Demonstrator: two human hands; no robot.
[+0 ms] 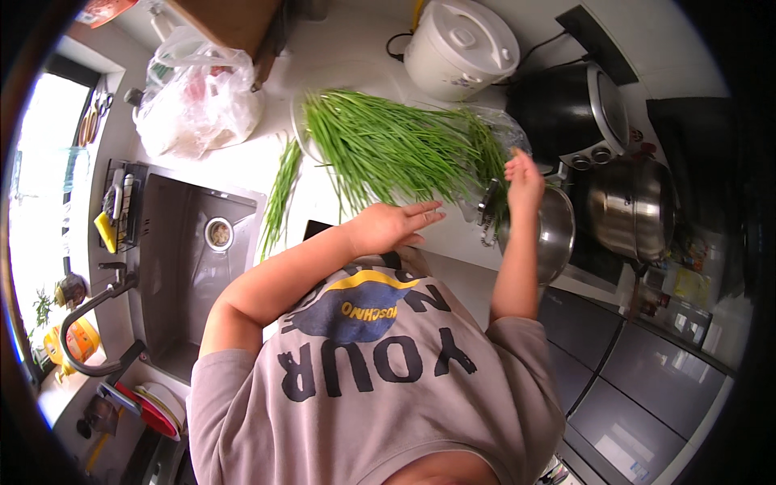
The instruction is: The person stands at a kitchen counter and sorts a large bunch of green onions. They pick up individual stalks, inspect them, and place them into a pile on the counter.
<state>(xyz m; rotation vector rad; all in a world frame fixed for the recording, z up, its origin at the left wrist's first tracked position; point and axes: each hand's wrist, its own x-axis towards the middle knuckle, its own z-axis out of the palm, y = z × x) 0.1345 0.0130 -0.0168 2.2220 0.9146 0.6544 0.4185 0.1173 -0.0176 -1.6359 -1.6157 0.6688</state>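
Note:
A large heap of long green chives (388,142) lies across a round plate (301,127) on the white counter. My left hand (388,227) is just in front of the heap, its fingers extended to the right and nothing seen in them. My right hand (524,179) is raised at the heap's right end, fingers bent, with a small brownish bit at the fingertips; what it is cannot be made out. Beneath and beside that hand are more greens and a steel bowl (555,236). A smaller bunch of chives (283,197) lies apart, to the left, near the sink.
On the left is a sink (182,242) with a black faucet (91,327). Behind it sits a filled plastic bag (197,103). A white rice cooker (464,48), a black cooker (561,109) and a steel pot (633,209) stand along the back and right.

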